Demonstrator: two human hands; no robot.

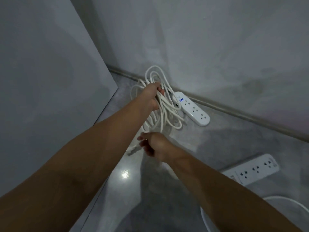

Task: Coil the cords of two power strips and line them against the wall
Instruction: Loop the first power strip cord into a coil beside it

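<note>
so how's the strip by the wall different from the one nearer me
The far strip has rounded ends, a round button and blue writing; the near strip is squared-off, with no writing visible. The far strip lies along the wall; the near strip sits out on the floor. The far strip's cord is looped in the left hand; a loose cord by the near strip lies on the floor. Both are white, three sockets showing.

1. The right hand [153,144] is motion-blurred; its grip cannot be told.
2. A pale smeared shape [132,150] beside it (plug or cord end?) is unclear.
3. Blue handwriting [181,99] on the white oval plastic power strip [195,113] is too small to read.
4. A thick white cord loop [280,197] is cut by the bottom edge.
5. The left hand's [153,96] fingertips are buried in the coiled white cord [164,104].
</note>
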